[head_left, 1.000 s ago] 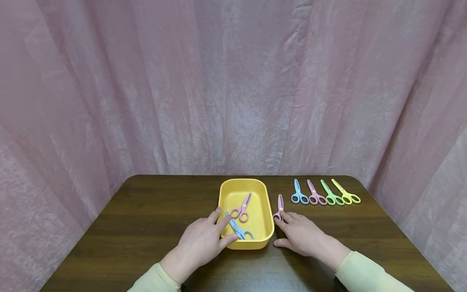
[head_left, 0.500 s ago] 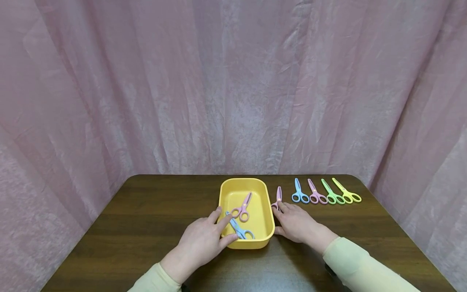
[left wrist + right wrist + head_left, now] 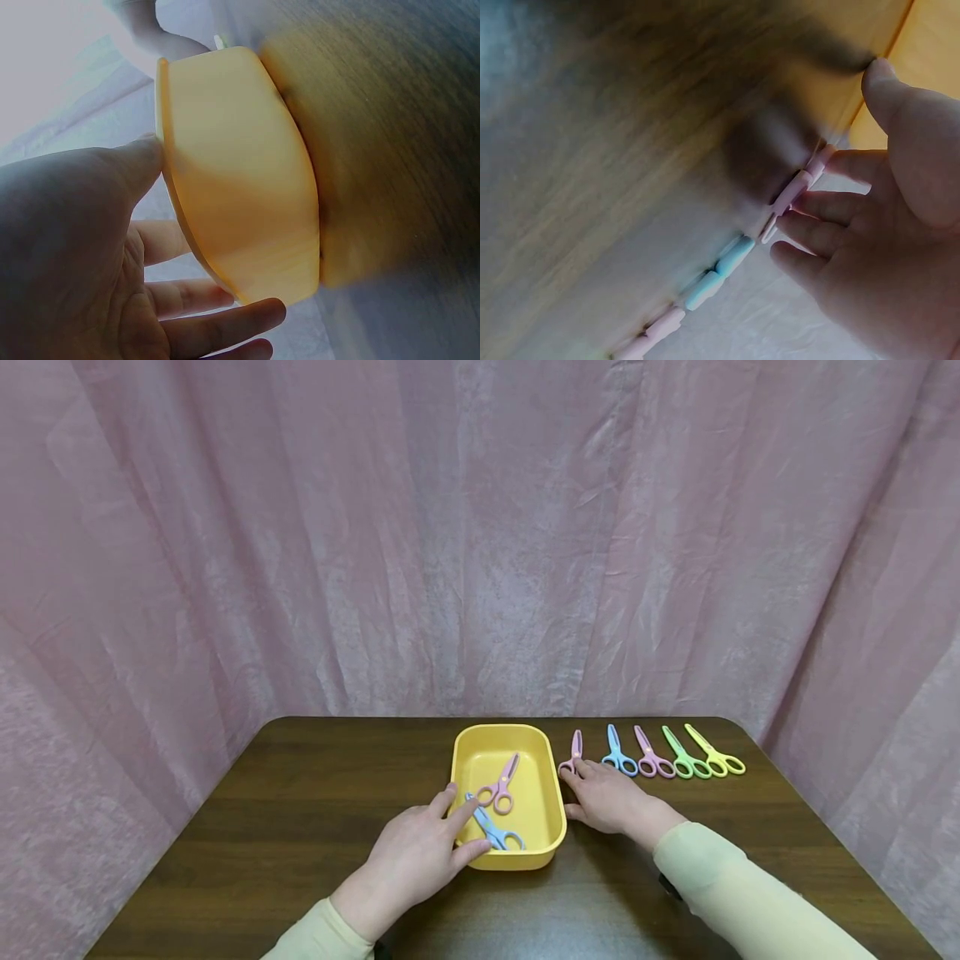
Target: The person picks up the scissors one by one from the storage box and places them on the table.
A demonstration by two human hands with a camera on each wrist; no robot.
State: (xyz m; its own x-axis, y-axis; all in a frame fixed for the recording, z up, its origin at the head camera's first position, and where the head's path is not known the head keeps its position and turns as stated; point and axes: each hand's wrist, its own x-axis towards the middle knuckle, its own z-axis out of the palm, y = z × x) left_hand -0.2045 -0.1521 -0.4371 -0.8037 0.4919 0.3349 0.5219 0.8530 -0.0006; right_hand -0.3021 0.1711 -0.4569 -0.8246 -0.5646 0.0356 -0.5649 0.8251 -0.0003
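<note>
Over the near-left corner of a yellow plastic container (image 3: 553, 852) lies my left hand (image 3: 412, 856). In the left wrist view the thumb touches the container's rim (image 3: 169, 154), while the other fingers stay spread and uncurled. Inside are pink scissors (image 3: 502, 785) and blue scissors (image 3: 491, 828), the blue pair partly behind that hand. To the right of the container, my right hand (image 3: 606, 797) rests its outstretched fingertips on the handles of another pair of pink scissors (image 3: 577, 745). These scissors lie flat on the table, their handles mostly covered.
Right of that pair, a row of blue scissors (image 3: 615, 750), pink scissors (image 3: 652, 757), green scissors (image 3: 684, 758) and yellow scissors (image 3: 712, 755) points toward the far edge of the dark wooden table (image 3: 315, 793). A pink curtain (image 3: 480, 543) hangs behind.
My right hand has slid the pink scissors away from me across the table, level with the row of scissors. The left hand and the container have stayed in place.
</note>
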